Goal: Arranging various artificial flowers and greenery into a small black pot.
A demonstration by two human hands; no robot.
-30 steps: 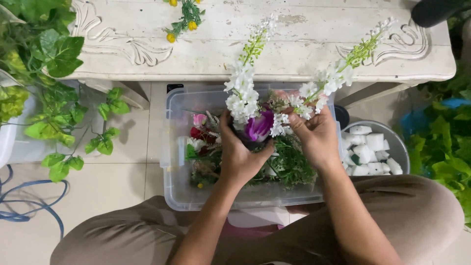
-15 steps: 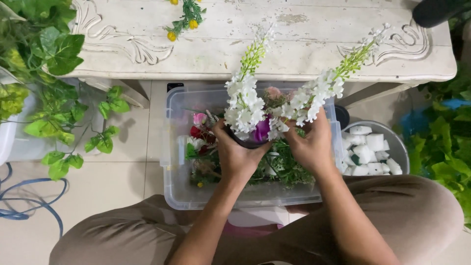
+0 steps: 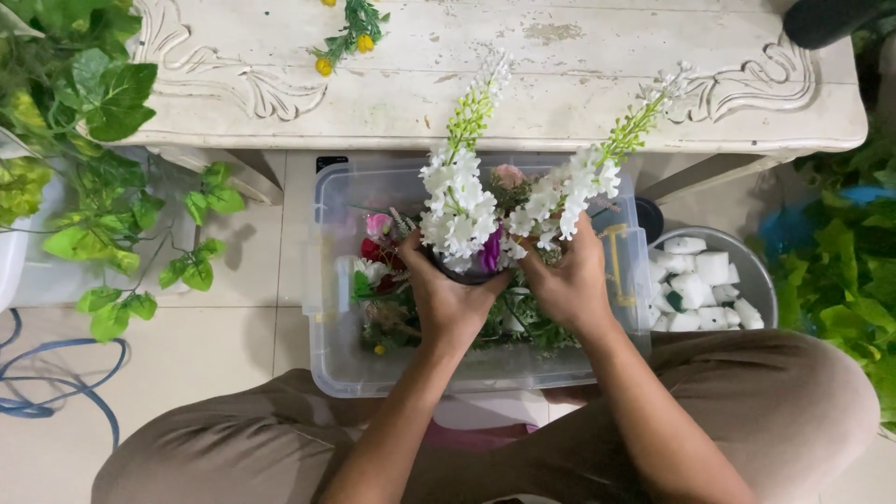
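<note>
- Your left hand (image 3: 446, 294) wraps the left side of a small dark pot (image 3: 467, 273), fingers curled tight round its rim and wall
- Your right hand (image 3: 565, 280) cups the pot's right side, fingers closed on it, thumb up near the flower stems
- You hold the pot between both hands, above the clear bin (image 3: 327, 280) and just below the table edge
- Two tall white spikes (image 3: 457, 201) rise out of the pot: the left one stands nearly upright, the right one (image 3: 583, 177) leans up and to the right; both green tips overlap the table in this view
- A purple bloom (image 3: 492, 250) sits low between the two spikes, right at the pot's mouth
- A pale pink flower (image 3: 509, 175) shows behind the spikes; whether it is in the pot or in the bin you cannot tell
- The bin sits on the tiled floor between your knees and the table, holding loose flowers: pink and red blooms (image 3: 376, 238) at its left, green sprigs (image 3: 523, 322) under your hands
- A grey bowl (image 3: 761, 280) of white foam chunks (image 3: 700, 280) stands just right of the bin
- The white carved table (image 3: 560, 84) carries a sprig with yellow buds (image 3: 350, 33) near its far left part
- Leafy green vines (image 3: 103, 187) hang at your left, more foliage (image 3: 840, 280) at your right
- A blue cable (image 3: 56, 373) loops on the floor at far left
</note>
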